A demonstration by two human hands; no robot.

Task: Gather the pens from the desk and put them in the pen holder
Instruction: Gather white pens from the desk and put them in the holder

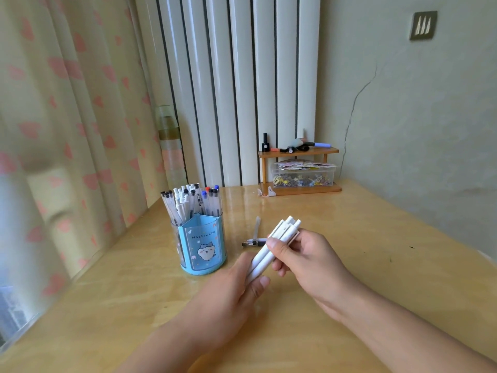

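From the head camera, both hands hold a bundle of white pens [271,250] above the tabletop [376,251]: the left hand [236,286] has its grip curled round the lower end, the right hand [301,257] round the middle. The blue pen holder [203,246] stands just left, full of pens; two more pens [254,239] lie behind the bundle.

Both bare forearms enter from the lower edge and converge above the table [376,238], just right of the pen holder [203,246]. Left hand [236,289]: fingers curled round the lower end of a bundle of white pens [271,251], thumb pressed along it. Right hand [309,259]: fingers wrapped round the bundle's upper part, thumb on top. Both hands are raised clear of the table; wrists roughly straight.
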